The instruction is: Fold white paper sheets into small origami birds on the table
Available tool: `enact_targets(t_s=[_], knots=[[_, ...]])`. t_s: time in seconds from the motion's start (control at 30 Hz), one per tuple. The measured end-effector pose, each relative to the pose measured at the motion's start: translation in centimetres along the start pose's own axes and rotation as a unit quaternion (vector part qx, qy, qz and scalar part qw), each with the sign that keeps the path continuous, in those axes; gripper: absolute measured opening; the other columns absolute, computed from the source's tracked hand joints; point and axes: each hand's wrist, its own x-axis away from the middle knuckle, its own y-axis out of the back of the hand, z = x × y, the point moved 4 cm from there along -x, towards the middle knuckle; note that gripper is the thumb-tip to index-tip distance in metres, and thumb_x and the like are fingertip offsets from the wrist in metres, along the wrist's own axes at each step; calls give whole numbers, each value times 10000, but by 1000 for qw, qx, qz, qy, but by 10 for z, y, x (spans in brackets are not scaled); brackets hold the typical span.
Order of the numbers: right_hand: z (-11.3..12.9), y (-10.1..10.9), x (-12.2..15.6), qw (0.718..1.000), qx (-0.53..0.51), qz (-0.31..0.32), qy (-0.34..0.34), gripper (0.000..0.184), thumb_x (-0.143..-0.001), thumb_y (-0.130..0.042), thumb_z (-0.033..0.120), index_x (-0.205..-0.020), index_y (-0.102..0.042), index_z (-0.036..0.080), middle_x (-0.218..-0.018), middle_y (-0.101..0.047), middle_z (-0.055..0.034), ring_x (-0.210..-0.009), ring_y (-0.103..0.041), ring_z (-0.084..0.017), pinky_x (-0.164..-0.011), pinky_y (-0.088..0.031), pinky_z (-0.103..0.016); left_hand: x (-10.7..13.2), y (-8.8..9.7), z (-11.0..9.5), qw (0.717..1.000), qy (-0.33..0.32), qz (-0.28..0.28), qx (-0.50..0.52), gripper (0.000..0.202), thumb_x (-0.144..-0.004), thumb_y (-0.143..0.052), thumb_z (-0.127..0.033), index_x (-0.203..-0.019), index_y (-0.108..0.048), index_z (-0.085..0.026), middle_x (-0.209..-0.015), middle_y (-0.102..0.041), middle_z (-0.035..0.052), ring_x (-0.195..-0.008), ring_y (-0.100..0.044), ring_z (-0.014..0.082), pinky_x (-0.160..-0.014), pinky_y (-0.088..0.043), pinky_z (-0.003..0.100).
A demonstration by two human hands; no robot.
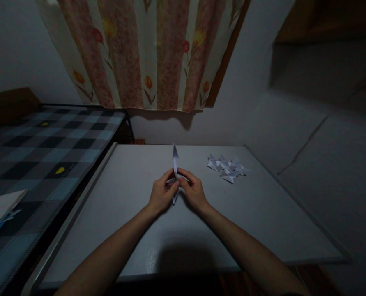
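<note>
A narrow folded piece of white paper (175, 157) stands upright over the middle of the table, one point up and another down below my fingers. My left hand (162, 191) pinches it from the left side. From the right, my right hand (193, 190) grips the same folded paper, its thumb close to the left thumb. The fold's middle is partly hidden behind my fingers. To the right of my hands lies a cluster of several folded white paper pieces (228, 166) with pointed tips.
The white table (133, 242) has a raised edge on its left. A bed with a checked cover (87, 135) stands along the left, bearing a white paper stack (4, 207). A striped floral curtain (147, 53) hangs behind; a wall borders the right.
</note>
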Motion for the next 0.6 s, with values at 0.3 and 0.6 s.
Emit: enact_targets(t_s=[0.3,0.6], knots=[[-3,4,0,1000,-11,-25,-11,330,-771,-652,314,-1080,-590,214,-1029,-671,-47,-963,-640,-201,-858,-534,-352,-1,-2,3,1000,5,8,-18,456,-775,-666,-292,-1210,-592,-178,-1130,-673,94,-907,-675,198,-695,-576,267],[-5,4,0,999,-3,-23,-25,318,-751,-671,354,-1021,-599,203,-976,-640,-50,-916,-630,-204,-774,-556,-334,-2,0,2,996,-45,4,-80,287,-775,-620,-213,-1060,-632,-182,-969,-694,42,-841,-660,151,-760,-570,281]])
